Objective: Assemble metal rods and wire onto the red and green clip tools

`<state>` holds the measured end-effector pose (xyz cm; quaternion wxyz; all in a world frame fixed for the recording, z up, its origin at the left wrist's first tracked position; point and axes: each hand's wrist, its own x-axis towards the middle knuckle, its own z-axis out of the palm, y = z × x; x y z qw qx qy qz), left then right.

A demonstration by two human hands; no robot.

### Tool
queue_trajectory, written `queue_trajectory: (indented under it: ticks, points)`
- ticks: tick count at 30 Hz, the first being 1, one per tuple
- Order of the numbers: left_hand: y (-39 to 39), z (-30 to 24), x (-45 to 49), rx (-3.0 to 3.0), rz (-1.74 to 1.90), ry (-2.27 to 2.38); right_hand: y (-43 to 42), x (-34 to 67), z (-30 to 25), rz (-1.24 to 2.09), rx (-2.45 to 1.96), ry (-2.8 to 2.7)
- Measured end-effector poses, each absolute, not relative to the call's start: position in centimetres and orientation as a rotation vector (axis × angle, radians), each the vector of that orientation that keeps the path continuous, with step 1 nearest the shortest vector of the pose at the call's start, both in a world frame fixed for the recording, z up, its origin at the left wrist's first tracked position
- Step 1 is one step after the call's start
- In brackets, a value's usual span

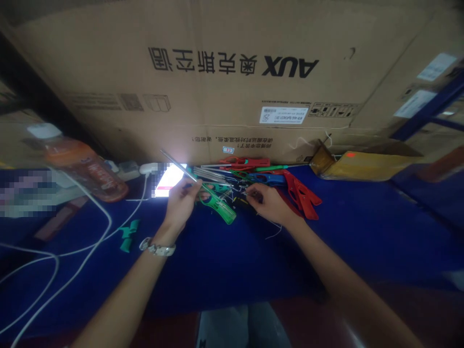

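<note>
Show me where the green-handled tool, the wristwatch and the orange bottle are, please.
green-handled tool (222, 211), head view, on the middle of its green handle.
wristwatch (157, 248), head view, on the metal band around the wrist.
orange bottle (85, 169), head view, on its labelled body.

Dim, glaring phone screen (170, 180) (probably overexposed), warped soft edges

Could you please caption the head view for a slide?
Left hand holds a green-handled tool; right hand touches the coloured pile.

The lighter (222, 210) is glossy plastic with a metal tube; the table cover (337, 241) matt cloth.
</note>
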<state>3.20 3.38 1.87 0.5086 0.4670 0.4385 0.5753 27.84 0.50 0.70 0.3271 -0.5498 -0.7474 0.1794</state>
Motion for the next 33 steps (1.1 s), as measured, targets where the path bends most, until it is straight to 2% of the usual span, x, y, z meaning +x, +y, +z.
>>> queue_trajectory:
  ticks: [7, 16, 23, 29, 33]
  points:
    - [3.4, 1.9, 3.4, 1.097, 1.400, 1.072, 1.8, 29.6, 1.8, 0.282, -1.712, -2.041]
    - [2.8, 1.6, 4.2, 1.116, 1.364, 1.060, 5.3, 25.2, 2.8, 0.017, -1.780, -2.303]
    - [2.9, 1.9, 4.0, 1.109, 1.358, 1.054, 7.1, 25.5, 3.9, 0.051, -1.750, -2.283]
    - [2.7, 1.9, 4.0, 1.117, 1.367, 1.036, 7.7, 28.1, 4.3, 0.399, -1.494, -2.114]
    - [2.6, 2.1, 4.1, 1.112, 1.356, 1.022, 4.8, 30.4, 3.8, 0.358, -1.533, -2.085]
